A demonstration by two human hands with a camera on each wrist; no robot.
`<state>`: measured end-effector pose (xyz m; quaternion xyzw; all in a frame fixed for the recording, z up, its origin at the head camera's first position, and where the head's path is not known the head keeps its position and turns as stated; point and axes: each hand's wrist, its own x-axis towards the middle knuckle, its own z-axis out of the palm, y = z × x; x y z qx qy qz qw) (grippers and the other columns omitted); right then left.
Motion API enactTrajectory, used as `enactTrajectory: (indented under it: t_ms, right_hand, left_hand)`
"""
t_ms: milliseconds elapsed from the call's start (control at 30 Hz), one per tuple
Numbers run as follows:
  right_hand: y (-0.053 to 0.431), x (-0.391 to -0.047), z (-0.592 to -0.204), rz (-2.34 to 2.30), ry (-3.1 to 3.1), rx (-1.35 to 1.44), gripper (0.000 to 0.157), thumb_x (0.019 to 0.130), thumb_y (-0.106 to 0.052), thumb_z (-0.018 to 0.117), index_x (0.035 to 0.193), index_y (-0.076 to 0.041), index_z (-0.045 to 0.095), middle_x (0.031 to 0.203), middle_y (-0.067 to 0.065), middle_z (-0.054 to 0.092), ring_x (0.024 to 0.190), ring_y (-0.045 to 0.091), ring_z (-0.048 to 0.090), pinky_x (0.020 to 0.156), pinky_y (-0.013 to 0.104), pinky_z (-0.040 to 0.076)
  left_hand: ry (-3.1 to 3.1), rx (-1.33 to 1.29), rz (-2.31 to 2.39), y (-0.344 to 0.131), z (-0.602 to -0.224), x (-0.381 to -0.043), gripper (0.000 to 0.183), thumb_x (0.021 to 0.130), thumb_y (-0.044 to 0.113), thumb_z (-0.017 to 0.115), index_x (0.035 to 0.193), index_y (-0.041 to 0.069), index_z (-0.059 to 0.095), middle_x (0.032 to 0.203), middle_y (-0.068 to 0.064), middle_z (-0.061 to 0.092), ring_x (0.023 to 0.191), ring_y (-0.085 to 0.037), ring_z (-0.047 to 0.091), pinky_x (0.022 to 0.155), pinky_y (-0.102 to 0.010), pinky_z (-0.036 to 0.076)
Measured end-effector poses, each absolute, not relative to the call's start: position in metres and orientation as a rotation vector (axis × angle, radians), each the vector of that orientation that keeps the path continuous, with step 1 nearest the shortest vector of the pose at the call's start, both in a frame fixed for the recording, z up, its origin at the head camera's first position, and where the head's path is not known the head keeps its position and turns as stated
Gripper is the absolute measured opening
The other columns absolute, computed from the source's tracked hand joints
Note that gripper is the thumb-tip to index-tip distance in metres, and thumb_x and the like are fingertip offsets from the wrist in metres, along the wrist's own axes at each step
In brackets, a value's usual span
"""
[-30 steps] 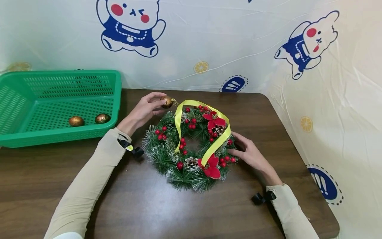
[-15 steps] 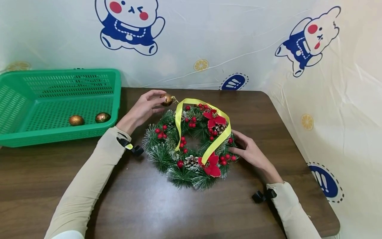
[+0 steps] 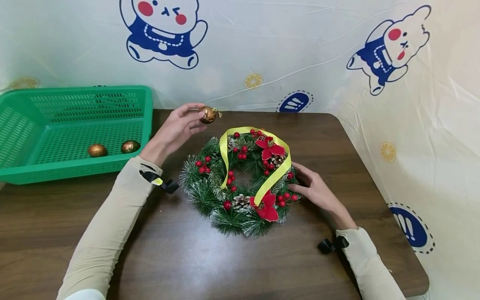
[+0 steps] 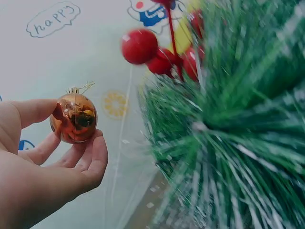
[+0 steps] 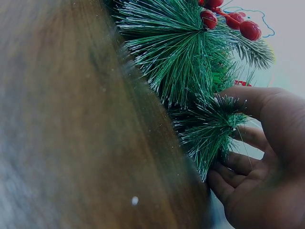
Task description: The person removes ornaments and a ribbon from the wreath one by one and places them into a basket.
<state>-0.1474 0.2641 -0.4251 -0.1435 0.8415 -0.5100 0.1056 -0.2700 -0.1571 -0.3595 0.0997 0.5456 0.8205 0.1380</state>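
A shiny copper bauble [image 3: 207, 115] with a gold cap and string loop is pinched between the thumb and fingers of my left hand [image 3: 176, 131], beyond the wreath's upper left side. The left wrist view shows the bauble [image 4: 74, 119] apart from the green needles. Flat on the table lies the Christmas wreath [image 3: 202, 196], with red berries, red poinsettias, pinecones and frosted tips. A yellow ribbon [image 3: 275, 181] loops over it. On the right, my right hand [image 3: 316, 191] grips the wreath's outer edge, its fingers curled round the needles in the right wrist view.
To the left stands a green plastic basket [image 3: 75, 170] with perforated sides. Inside it sit two bronze baubles, one speckled [image 3: 97, 150] and one darker [image 3: 130, 146]. A printed cartoon sheet [image 3: 232, 50] hangs behind the brown wooden table [image 3: 225, 266].
My left hand has moved up and slightly left with the bauble, away from the wreath's upper edge. The right hand and the wreath stay in place.
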Motion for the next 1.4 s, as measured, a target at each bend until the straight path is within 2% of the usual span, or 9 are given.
enactTrajectory:
  t_ms: [267,633,967,1400]
  right_hand:
    - [0.264,-0.148,-0.424,-1.507,2.476,-0.448,0.063,0.093,-0.015,0.071,0.150,-0.020,0.043,0.150,0.004,0.046,0.140,0.028,0.040,0.115,0.055,0.031]
    - [0.262,-0.148,-0.424,-1.502,2.474,-0.446,0.064,0.093,-0.017,0.071,0.151,-0.021,0.043,0.151,0.004,0.045,0.141,0.027,0.039,0.115,0.053,0.031]
    - [0.263,-0.148,-0.424,-1.499,2.476,-0.438,0.064,0.094,-0.018,0.071,0.151,-0.022,0.042,0.152,0.003,0.044,0.140,0.029,0.039,0.114,0.055,0.031]
    - [0.264,-0.148,-0.424,-1.508,2.478,-0.459,0.064,0.094,-0.018,0.071,0.151,-0.023,0.042,0.151,0.003,0.045,0.140,0.028,0.040,0.114,0.055,0.031]
  left_hand:
    - [1.497,0.352,2.428,-0.159,-0.344,-0.264,0.037,0.097,0.005,0.064,0.132,0.003,0.051,0.137,-0.017,0.046,0.112,-0.025,0.059,0.106,-0.045,0.044]
    - [1.366,0.471,2.467,-0.159,-0.325,-0.249,0.035,0.098,0.002,0.060,0.132,0.000,0.049,0.143,-0.021,0.043,0.120,-0.032,0.058,0.103,-0.041,0.048]
    - [1.352,0.512,2.495,-0.160,-0.310,-0.237,0.033,0.100,0.001,0.057,0.132,-0.002,0.049,0.142,-0.022,0.042,0.121,-0.034,0.058,0.101,-0.040,0.050]
    - [1.441,0.499,2.519,-0.191,-0.311,-0.218,0.036,0.101,0.002,0.056,0.135,-0.004,0.048,0.143,-0.023,0.041,0.119,-0.034,0.060,0.100,-0.040,0.050]
